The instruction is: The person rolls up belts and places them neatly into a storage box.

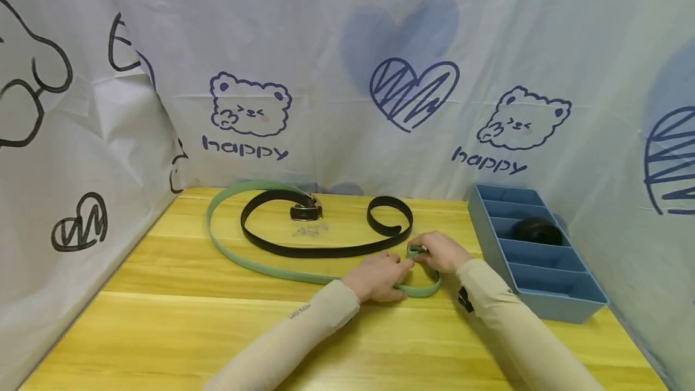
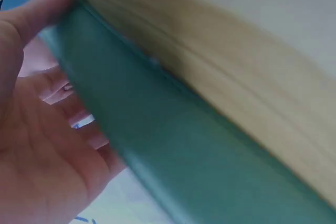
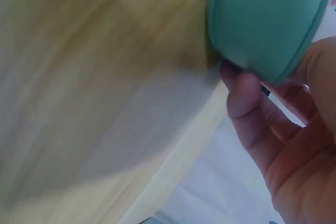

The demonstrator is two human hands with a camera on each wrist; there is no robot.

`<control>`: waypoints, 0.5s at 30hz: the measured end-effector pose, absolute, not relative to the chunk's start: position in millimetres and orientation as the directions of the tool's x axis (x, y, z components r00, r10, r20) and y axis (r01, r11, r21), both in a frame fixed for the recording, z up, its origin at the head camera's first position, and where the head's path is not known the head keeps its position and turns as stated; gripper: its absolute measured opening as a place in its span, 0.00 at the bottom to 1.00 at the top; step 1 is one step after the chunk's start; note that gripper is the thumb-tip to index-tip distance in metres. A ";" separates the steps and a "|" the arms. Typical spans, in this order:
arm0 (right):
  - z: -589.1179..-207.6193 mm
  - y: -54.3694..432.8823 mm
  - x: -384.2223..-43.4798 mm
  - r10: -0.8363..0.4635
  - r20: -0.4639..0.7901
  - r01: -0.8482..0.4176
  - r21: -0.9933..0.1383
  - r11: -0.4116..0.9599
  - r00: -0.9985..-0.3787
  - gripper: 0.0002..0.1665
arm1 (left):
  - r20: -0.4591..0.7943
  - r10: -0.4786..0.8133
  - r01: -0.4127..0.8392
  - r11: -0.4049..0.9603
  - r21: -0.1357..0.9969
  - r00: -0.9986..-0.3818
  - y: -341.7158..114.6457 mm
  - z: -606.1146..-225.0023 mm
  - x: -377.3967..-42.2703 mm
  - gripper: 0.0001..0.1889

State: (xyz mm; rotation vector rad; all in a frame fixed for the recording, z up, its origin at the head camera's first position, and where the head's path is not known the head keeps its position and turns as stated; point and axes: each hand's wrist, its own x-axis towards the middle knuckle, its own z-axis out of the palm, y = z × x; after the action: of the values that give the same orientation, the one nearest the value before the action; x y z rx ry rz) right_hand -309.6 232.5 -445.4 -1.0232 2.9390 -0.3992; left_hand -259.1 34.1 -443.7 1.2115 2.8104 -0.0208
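Observation:
A green belt (image 1: 304,277) lies on its edge in a wide curve across the table, its near right part bent into a loop. Near that loop my left hand (image 1: 382,276) holds the strap; in the left wrist view the thumb lies against the green band (image 2: 168,124) with the fingers behind it. My right hand (image 1: 442,251) pinches the small curled end of the belt, and the right wrist view shows fingertips at the lower edge of the green strap (image 3: 268,19). Behind both hands a black belt (image 1: 320,252) rests in loose curves, with a metal buckle (image 1: 304,213) beside the green belt's far end.
A blue-grey divided box (image 1: 554,306) stands at the right on the wooden table (image 1: 179,318). One of its compartments holds a rolled black thing (image 1: 537,231). A printed white cloth (image 1: 326,77) hangs behind the table and along both sides.

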 end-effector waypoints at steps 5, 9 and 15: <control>-446.6 234.6 -312.9 -0.595 0.090 -0.598 -0.232 0.767 -0.799 0.09 | -0.072 0.719 0.721 0.693 -0.011 -0.691 45.6 -445.7 -253.1 0.25; -450.1 235.8 -313.0 -0.587 0.109 -0.595 -0.229 0.771 -0.802 0.14 | -0.086 0.719 0.723 0.690 -0.037 -0.690 49.0 -447.5 -254.4 0.31; -452.3 239.6 -314.6 -0.506 0.082 -0.508 -0.275 0.816 -0.858 0.17 | -0.037 0.741 0.738 0.661 -0.136 -0.671 45.9 -449.0 -262.4 0.37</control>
State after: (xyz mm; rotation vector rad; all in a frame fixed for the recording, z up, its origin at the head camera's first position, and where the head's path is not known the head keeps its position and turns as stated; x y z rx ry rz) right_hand -314.6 239.6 -452.3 -0.8374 2.9988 -0.4564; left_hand -262.4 45.9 -449.0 1.2824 2.8824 -0.2204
